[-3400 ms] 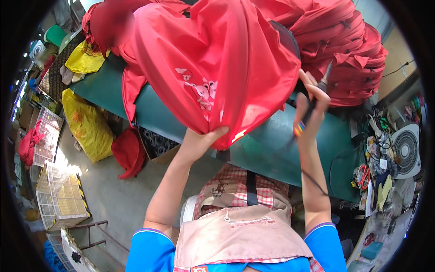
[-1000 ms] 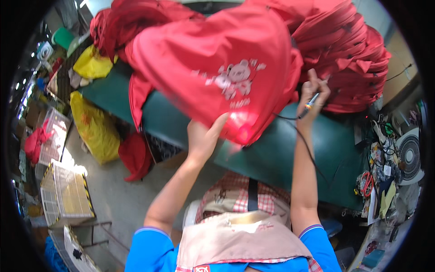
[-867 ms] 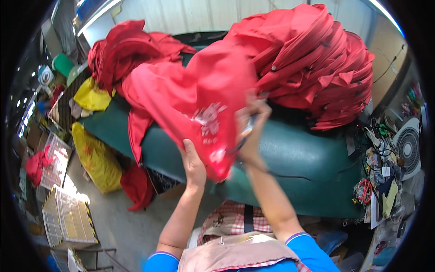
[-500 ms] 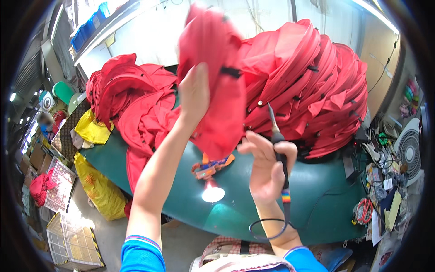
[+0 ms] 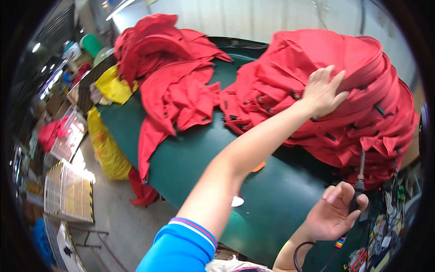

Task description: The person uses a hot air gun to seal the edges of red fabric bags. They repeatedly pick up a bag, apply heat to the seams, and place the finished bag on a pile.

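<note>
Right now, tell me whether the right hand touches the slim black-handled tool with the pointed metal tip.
Touching: the head view shows the right hand holding the slim black-handled tool, a finger crossing its handle.

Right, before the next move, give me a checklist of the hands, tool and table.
1. Left hand over the large red fabric pile: ok, fingers spread.
2. Right hand holding the slim black-handled tool: ok.
3. Slender metal tip clear of that pile: cannot tell, they overlap in view.
4. Thin black cord free of the right forearm: cannot tell, its loop overlaps it in view.
5. Smooth dark-green tabletop free of loose items: not ok, a small orange piece shows beside the left forearm.
</note>
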Action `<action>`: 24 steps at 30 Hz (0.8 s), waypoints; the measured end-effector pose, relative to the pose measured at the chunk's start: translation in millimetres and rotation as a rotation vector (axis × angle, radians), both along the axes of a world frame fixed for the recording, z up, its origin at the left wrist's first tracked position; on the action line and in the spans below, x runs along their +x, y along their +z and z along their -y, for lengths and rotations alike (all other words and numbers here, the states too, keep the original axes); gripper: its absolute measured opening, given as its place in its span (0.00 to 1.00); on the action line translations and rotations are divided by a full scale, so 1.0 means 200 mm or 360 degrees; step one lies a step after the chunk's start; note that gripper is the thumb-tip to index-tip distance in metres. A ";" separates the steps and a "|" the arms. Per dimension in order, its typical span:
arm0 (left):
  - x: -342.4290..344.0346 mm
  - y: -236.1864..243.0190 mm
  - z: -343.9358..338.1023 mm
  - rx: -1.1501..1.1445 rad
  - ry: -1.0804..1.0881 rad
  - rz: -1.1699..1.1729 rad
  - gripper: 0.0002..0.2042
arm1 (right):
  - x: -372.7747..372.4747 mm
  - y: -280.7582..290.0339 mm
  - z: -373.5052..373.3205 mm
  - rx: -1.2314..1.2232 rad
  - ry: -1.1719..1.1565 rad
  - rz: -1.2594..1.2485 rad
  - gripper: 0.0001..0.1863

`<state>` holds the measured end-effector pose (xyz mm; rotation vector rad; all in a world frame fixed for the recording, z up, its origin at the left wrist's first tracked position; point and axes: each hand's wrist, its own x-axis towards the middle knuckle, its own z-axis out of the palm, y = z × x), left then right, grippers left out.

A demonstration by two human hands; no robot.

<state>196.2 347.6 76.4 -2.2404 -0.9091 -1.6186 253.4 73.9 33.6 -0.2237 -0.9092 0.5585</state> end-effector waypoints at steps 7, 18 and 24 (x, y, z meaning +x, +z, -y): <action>-1.96 -1.02 0.42 -0.0070 0.1690 0.1355 0.31 | -0.18 0.05 0.10 0.0052 0.0097 0.0142 0.16; -1.93 -0.26 0.63 -0.0788 -0.0093 0.2304 0.15 | -0.44 -0.04 0.18 -0.0318 0.0055 0.0416 0.13; -1.26 -0.73 1.38 -0.0663 0.0204 0.1651 0.16 | -0.61 -0.10 0.23 -0.0500 0.0046 0.0886 0.13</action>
